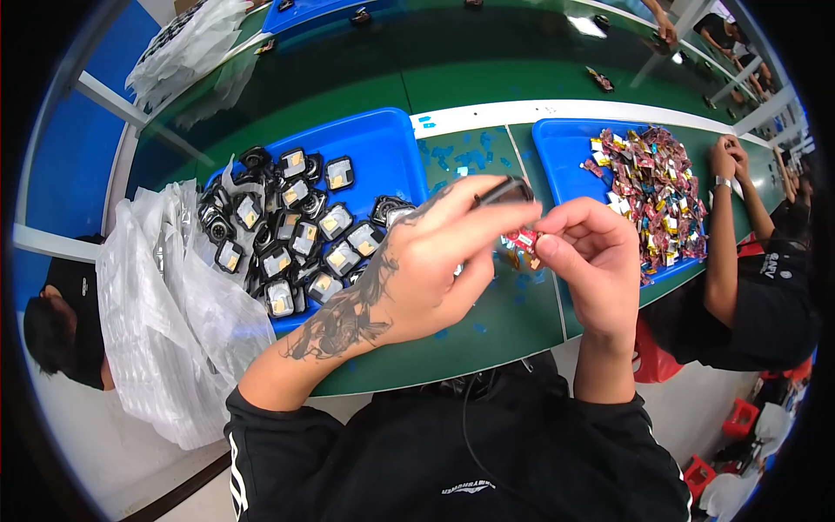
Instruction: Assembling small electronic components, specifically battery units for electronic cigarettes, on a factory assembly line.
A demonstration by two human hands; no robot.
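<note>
In front of me, my left hand (444, 257) has its fingers curled around a black watch case (506, 191). Part of that case is hidden behind the fingers. Close against it, my right hand (596, 261) pinches a small red circuit board (524, 238) between thumb and forefinger. The board sits at the left fingertips, just below the case; whether the two are joined I cannot tell. To the left, a blue tray (383, 139) holds many black watch cases (335, 222). On the right, another blue tray (557, 161) is heaped with red circuit boards (648, 187).
Blue film scraps (461, 157) litter the green table (417, 365) between the trays. Crumpled translucent plastic sheeting (165, 322) hangs over the left edge. A green conveyor belt (496, 74) carrying small parts runs behind. A co-worker's arms (722, 217) are at the right; another person sits far left.
</note>
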